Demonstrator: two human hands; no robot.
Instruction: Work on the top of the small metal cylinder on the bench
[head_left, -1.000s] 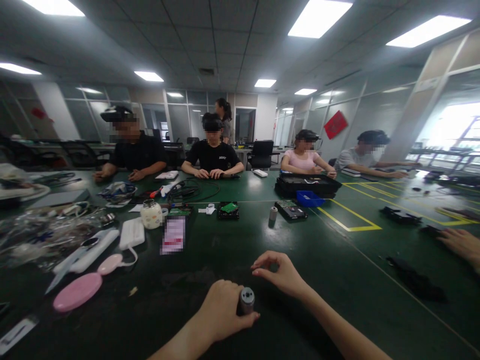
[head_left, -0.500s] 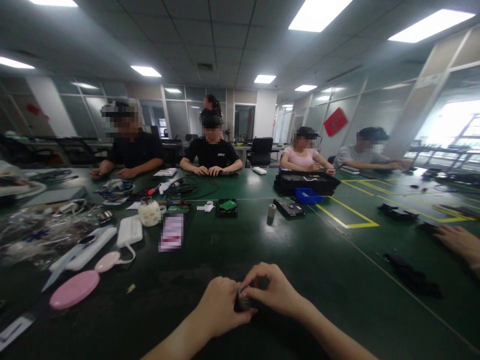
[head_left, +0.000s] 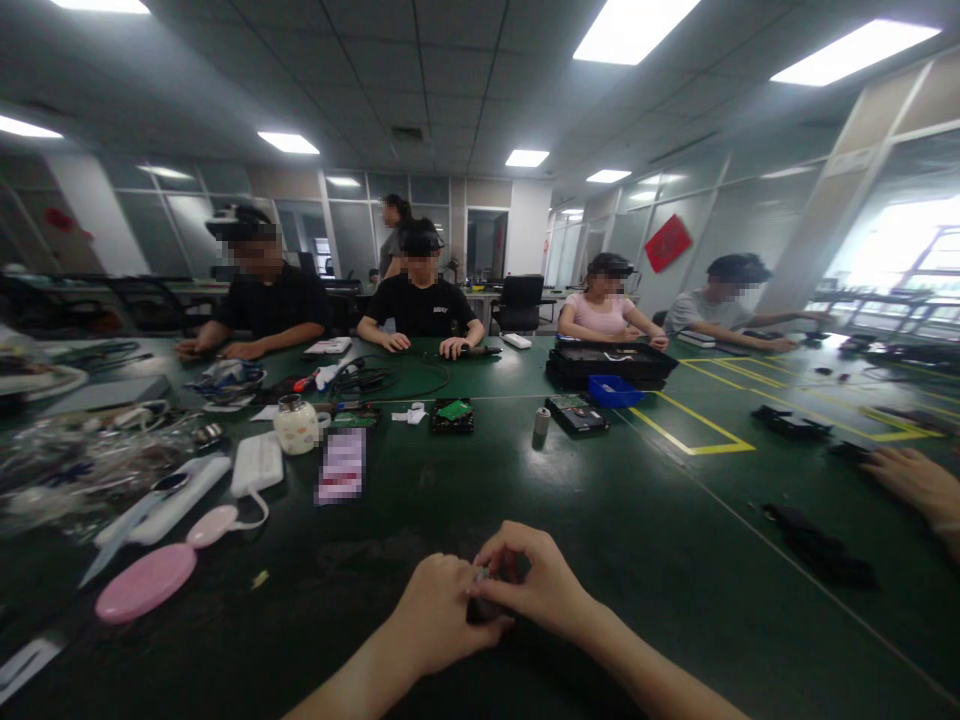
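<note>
Low in the head view, my left hand (head_left: 439,605) is wrapped around a small grey cylinder (head_left: 486,606) at the table's near side. My right hand (head_left: 541,572) comes in from the other side, its thumb and index finger pinched at the top of that cylinder. Between the hands most of the cylinder is hidden, so its kind cannot be told. Farther off, a small metal cylinder (head_left: 541,426) stands upright beside a hard drive (head_left: 577,414).
On the left lie a pink round case (head_left: 146,583), a white power strip (head_left: 169,500), a phone (head_left: 341,466) and a patterned mug (head_left: 296,425). A circuit board (head_left: 453,414), blue bin (head_left: 613,391) and black parts (head_left: 817,548) lie beyond. Co-workers sit opposite; another person's hand (head_left: 911,480) rests at right.
My right fingers have shifted slightly at the cylinder's top; my left hand keeps its hold. Across the table, one co-worker's hands have moved apart, and a person behind has moved left.
</note>
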